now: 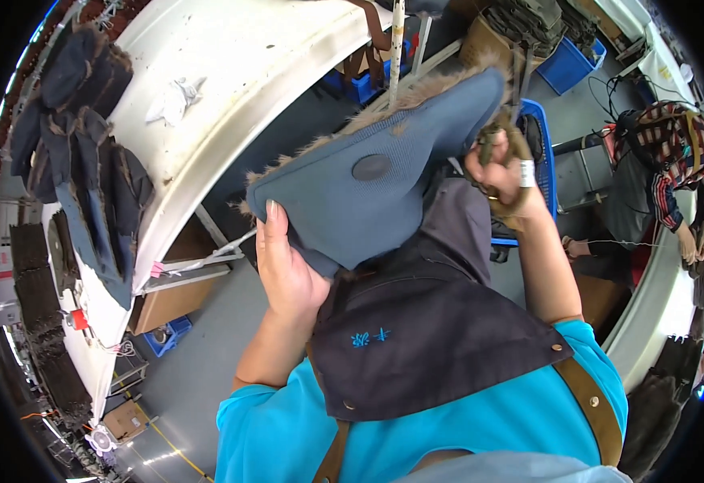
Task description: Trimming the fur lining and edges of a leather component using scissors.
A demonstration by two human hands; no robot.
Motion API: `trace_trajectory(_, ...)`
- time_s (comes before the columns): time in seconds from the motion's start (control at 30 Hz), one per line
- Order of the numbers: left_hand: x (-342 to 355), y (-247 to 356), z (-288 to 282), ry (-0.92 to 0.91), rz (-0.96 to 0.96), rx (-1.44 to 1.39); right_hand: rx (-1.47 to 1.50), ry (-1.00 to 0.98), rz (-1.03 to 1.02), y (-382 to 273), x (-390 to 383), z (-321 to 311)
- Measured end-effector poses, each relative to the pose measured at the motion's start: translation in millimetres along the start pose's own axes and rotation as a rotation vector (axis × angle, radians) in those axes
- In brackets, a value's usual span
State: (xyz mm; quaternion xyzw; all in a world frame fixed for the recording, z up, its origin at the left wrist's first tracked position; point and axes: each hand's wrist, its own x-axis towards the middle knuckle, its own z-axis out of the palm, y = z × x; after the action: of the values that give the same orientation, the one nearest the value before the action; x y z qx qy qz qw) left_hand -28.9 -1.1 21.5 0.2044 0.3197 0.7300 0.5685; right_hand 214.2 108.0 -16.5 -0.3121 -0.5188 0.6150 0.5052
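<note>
A blue-grey trapper hat point(311, 201) with brown fur along its edge and a dark oval patch hangs in front of my chest. My left hand point(283, 262) grips its lower left end, the thumb lying on the fabric and the fingers behind. Beside the hat's upper right end, my right hand point(501, 169) is curled through the handles of what look like scissors point(521, 149). Those handles seem wrapped in brown, and thin dark blades point away from me, blurred. Whether the right fingers also touch the hat is hidden.
To the left curves a white table point(231, 60) with a crumpled white scrap point(176, 98) and dark fur-edged pieces point(86, 153). A blue crate point(541, 129) stands right of my right hand. Further right, another person point(666, 161) works at a white table. A pole point(397, 48) rises ahead.
</note>
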Motion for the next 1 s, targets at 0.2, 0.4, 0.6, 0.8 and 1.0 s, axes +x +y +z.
trace_trajectory(0.2,-21.9,-7.0,-16.8,0.101,-0.070,-0.085,-0.114,0.257,0.016,-19.8,0.2,27.9)
trace_trajectory(0.4,-10.1,-40.1,-67.4,-0.007,-0.371,0.114,-0.368,0.080,0.032,-88.6,-2.7,34.8)
trace_trajectory(0.6,-14.8,-41.8,-78.5,-0.124,0.144,0.939,-0.594,-0.131,0.258,-53.3,-46.0,29.9)
trace_trajectory(0.8,6.3,-6.8,-14.8,-0.601,0.239,1.213,-0.546,-0.172,0.343,-43.0,-55.6,32.9)
trace_trajectory(1.0,4.6,-26.4,-7.3,-0.583,-0.409,0.734,-0.382,-0.204,0.525,-35.3,-69.1,33.7)
